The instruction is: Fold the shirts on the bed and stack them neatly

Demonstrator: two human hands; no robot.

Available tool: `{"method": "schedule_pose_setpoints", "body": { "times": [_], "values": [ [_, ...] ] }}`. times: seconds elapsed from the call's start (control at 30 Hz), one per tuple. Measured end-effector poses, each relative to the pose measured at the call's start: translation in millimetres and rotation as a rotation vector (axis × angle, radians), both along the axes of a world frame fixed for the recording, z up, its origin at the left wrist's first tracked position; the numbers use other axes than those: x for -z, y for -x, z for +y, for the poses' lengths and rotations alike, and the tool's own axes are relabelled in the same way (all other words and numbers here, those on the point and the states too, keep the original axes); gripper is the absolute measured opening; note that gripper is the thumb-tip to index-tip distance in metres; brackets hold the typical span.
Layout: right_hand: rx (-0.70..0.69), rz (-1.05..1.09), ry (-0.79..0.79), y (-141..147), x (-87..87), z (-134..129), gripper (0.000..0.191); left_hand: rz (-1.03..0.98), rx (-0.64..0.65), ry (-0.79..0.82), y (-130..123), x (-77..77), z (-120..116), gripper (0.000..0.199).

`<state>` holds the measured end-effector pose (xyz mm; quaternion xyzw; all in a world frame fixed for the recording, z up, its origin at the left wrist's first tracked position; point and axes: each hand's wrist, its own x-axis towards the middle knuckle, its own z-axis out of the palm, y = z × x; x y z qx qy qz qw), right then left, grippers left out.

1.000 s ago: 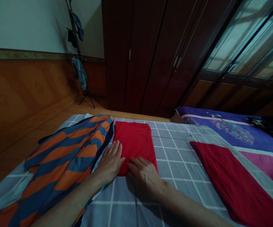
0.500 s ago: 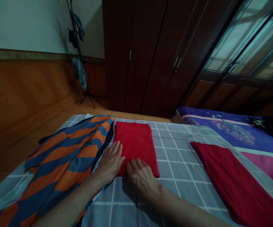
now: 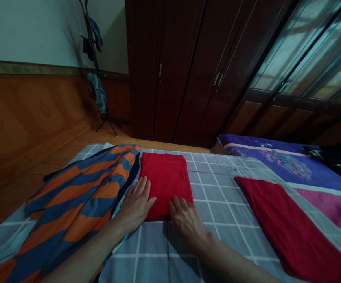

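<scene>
A folded red garment [image 3: 166, 173] lies as a neat rectangle on the bed's grey checked sheet [image 3: 211, 196]. My left hand [image 3: 136, 202] rests flat on its near left side, with fingers stretched and thumb apart. At the near right corner, my right hand [image 3: 186, 216] touches the garment's front edge. Its fingers are bent loosely over the cloth, and the thumb is hidden. Left of the folded garment is an orange and blue striped garment [image 3: 78, 204], spread out and partly beneath my left forearm. Another red garment [image 3: 294, 224], in a long strip, lies to the right.
Beyond the far edge of the bed stands a dark wooden wardrobe [image 3: 173, 78]. A coat stand [image 3: 95, 67] with hung items is at the back left. A purple flowered bed cover [image 3: 264, 153] and a dark cloth [image 3: 335, 157] are at the right.
My right hand has slid rightward along the garment's front edge, from near its middle to the right corner. My left hand stays in place on the cloth. The view has shifted slightly.
</scene>
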<state>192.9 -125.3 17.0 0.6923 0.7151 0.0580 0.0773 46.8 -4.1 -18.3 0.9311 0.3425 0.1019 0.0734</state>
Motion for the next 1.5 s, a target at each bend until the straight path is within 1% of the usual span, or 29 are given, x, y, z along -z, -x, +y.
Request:
{"method": "schedule_pose_setpoints", "body": {
  "times": [0.1,0.23,0.3,0.4,0.5,0.6,0.67,0.77,0.83,0.9,0.97,1.03,1.13,1.2,1.23,1.27,1.33,1.43,1.5],
  "values": [
    [-0.036,-0.024,-0.064,-10,10.7,-10,0.024,0.055,0.009,0.016,0,-5.2,-1,0.061],
    [-0.114,-0.074,-0.289,-23,28.7,-24,0.032,0.133,0.005,0.024,-1,-13.5,-4,0.062],
    [-0.117,-0.086,-0.369,-29,35.1,-32,0.032,0.158,-0.001,0.031,-1,-15.9,-4,0.063],
    [-0.084,-0.092,-0.403,-40,40.8,-46,0.033,0.164,0.004,0.046,-1,-16.1,-5,0.063],
    [-0.059,-0.079,-0.399,-47,41.2,-58,0.04,0.161,0.008,0.049,-1,-13.9,-5,0.063],
    [0.002,-0.03,-0.361,-44,32.5,-61,0.038,0.138,0.011,0.038,0,-11.1,-5,0.063],
    [0.032,0.042,-0.32,-37,22.9,-55,0.037,0.1,0.029,-0.005,0,-9.4,-5,0.062],
    [-0.016,0.152,-0.257,-22,10.8,-38,0.045,0.035,0.111,-0.085,0,-7.2,-5,0.057],
    [-0.046,0.21,-0.21,-15,8.0,-25,0.049,0.041,0.17,-0.081,1,-5.6,-6,0.055],
    [-0.048,0.268,-0.129,-14,9.8,-17,0.058,0.077,0.191,-0.044,2,-4.1,-6,0.055],
    [-0.033,0.304,-0.054,-20,15.2,-17,0.071,0.099,0.184,-0.018,3,-3.0,-6,0.057],
    [0.0,0.307,-0.023,-33,22.1,-26,0.08,0.102,0.174,-0.005,3,-2.5,-6,0.059],
    [0.049,0.28,-0.041,-56,30.1,-46,0.087,0.1,0.172,0.016,3,-1.3,-5,0.062],
    [0.074,0.267,-0.051,-69,30.2,-54,0.087,0.09,0.173,0.017,3,1.1,-4,0.064],
    [0.084,0.266,-0.058,-73,28.2,-54,0.086,0.082,0.176,0.012,4,3.0,-4,0.065],
    [0.089,0.266,-0.069,-76,25.2,-50,0.084,0.073,0.18,0.005,4,5.1,-4,0.067],
    [0.076,0.271,-0.114,-75,17.4,-34,0.081,0.057,0.192,-0.008,5,9.5,-3,0.068],
    [0.015,0.287,-0.155,-65,9.0,4,0.078,0.047,0.205,-0.019,6,13.5,-1,0.068],
    [-0.001,0.306,-0.132,-62,9.7,28,0.077,0.052,0.199,-0.015,6,13.2,-1,0.068]
  ]
}}
